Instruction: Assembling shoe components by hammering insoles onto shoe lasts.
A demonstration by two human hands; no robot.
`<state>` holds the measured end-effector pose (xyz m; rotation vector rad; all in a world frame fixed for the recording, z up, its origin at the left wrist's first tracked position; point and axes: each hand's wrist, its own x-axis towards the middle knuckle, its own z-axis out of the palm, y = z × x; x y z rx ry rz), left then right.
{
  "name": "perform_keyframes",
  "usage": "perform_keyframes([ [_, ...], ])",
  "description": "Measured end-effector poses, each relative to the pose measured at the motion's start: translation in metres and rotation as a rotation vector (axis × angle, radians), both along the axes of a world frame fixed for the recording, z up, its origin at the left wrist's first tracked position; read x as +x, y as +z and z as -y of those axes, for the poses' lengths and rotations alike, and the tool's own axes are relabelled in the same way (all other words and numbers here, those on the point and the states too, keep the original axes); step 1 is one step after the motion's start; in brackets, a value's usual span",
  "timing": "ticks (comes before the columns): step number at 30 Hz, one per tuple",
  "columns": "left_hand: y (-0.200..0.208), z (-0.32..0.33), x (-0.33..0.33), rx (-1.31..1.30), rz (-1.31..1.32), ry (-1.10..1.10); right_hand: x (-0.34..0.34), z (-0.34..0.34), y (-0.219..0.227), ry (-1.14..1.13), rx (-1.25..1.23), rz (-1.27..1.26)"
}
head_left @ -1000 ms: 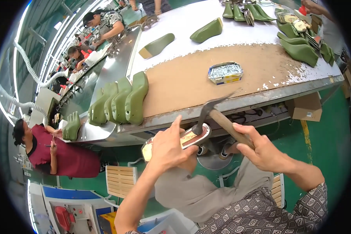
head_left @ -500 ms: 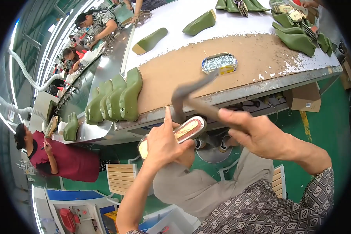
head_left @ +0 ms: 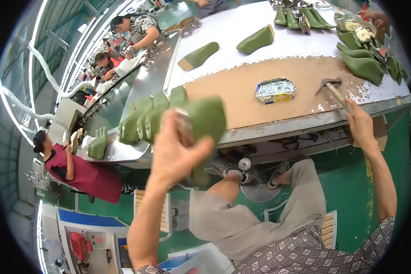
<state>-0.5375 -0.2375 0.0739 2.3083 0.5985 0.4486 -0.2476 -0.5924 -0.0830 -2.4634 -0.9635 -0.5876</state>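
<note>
left hand (head_left: 176, 153) clasps a green shoe last (head_left: 211, 116) in front of the lined-up lasts (head_left: 141, 122) — too blurred to judge how finished its sole is. right hand (head_left: 361, 124) grips the hammer (head_left: 337, 95) over the bench (head_left: 242, 109); two separate lasts (head_left: 255, 40) lie beyond.

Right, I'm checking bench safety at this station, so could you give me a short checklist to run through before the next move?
1. Green shoe last held in the left hand: ok, fingers and thumb around it.
2. Held last clear enough to inspect: not ok, it is blurred and partly covered by the hand.
3. Held last free of the row of green lasts: cannot tell, they overlap in view.
4. Firm grip on the wooden-handled hammer: cannot tell, the right hand is at its handle end.
5. Open nail box upright and apart from the hammer: ok.
</note>
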Motion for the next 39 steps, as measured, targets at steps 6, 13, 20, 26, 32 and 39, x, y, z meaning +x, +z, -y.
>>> perform_keyframes([
  [6,-0.044,-0.080,-0.007,-0.180,0.618,0.308,0.034,-0.012,-0.031,-0.091,-0.137,0.134],
  [13,-0.112,-0.098,0.029,0.107,0.034,0.612,0.041,-0.025,-0.035,-0.091,-0.167,0.201],
  [20,-0.098,-0.102,0.067,0.349,-0.099,0.466,0.039,-0.019,-0.035,-0.123,-0.205,0.179],
  [26,-0.100,-0.129,0.082,0.547,-0.226,0.252,0.037,-0.022,-0.036,-0.107,-0.179,0.194],
  [32,-0.103,-0.119,0.101,0.928,-0.544,0.311,0.042,-0.023,-0.041,-0.121,-0.195,0.169],
  [39,-0.088,-0.136,0.102,0.369,-0.390,0.349,0.051,-0.022,-0.024,-0.086,-0.218,0.077],
])
